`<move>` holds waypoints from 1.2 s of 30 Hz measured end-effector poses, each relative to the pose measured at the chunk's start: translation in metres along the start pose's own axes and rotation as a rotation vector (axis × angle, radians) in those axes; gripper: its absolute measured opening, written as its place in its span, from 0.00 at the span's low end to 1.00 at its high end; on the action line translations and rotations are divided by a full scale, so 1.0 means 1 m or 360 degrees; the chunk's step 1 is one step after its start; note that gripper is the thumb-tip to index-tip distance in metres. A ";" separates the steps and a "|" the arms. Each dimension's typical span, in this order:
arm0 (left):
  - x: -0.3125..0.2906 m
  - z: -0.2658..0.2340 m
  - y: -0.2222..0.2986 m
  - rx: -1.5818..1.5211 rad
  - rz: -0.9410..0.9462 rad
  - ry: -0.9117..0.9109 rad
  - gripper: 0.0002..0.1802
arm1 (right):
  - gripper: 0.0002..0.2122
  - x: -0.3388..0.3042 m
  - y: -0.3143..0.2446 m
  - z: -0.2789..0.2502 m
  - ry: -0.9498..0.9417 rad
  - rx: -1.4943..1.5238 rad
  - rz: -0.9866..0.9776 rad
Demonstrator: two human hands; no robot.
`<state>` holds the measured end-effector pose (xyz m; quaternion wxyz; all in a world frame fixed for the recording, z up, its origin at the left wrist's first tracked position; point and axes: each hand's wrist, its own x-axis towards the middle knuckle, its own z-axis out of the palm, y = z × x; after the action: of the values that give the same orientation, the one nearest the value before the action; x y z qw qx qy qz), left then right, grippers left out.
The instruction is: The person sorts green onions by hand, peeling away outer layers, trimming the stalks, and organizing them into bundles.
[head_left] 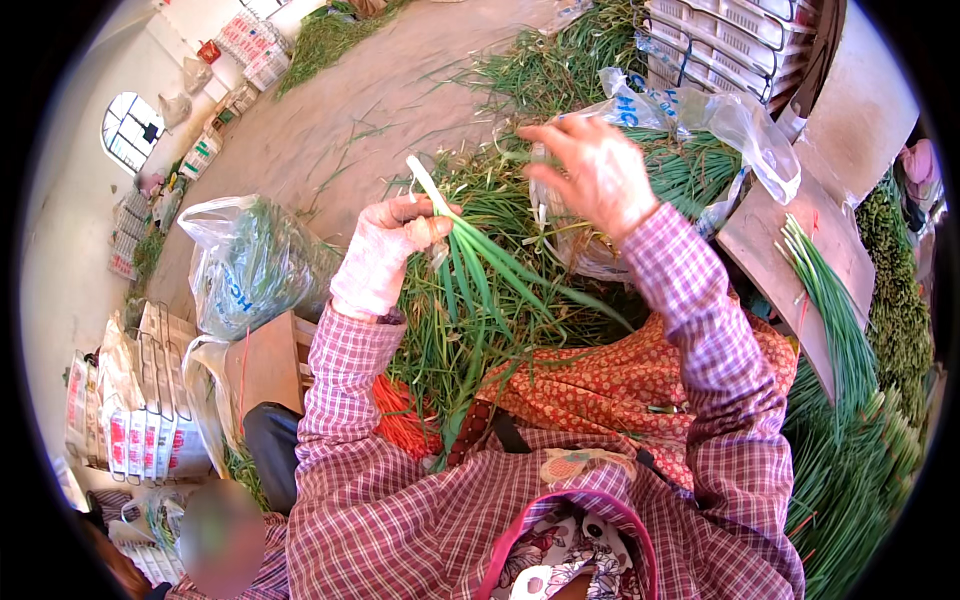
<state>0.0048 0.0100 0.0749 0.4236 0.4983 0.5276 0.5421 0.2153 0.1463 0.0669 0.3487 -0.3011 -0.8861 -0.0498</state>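
Note:
My left hand [388,245] is closed around a small bunch of garlic chives [478,250]. Its white stem end points up and away from me, and the flat green leaves fan down to the right. Higher and to the right, my right hand [598,172] is raised with its fingers apart; I see nothing held in it, though its fingertips are slightly blurred. Below both hands lies a heap of loose green leaves and trimmings [430,335], reaching my patterned orange apron [600,385].
Clear bags of greens [255,280] stand left and beyond my right hand. A board [765,245] at right carries a trimmed bunch [825,290], with more bunches [850,500] below. Red ties [405,420] lie by my left sleeve. White crates [735,45] are stacked far right; another person sits lower left.

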 end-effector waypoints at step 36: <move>0.095 0.018 -0.147 0.1369 0.0128 -0.0338 0.23 | 0.11 -0.112 0.154 -0.277 0.0345 -0.1201 0.0509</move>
<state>-0.0011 0.1183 -0.0633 0.2084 0.7022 0.6390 0.2351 0.5304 0.1335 0.1841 0.3085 -0.5343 -0.7061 -0.3475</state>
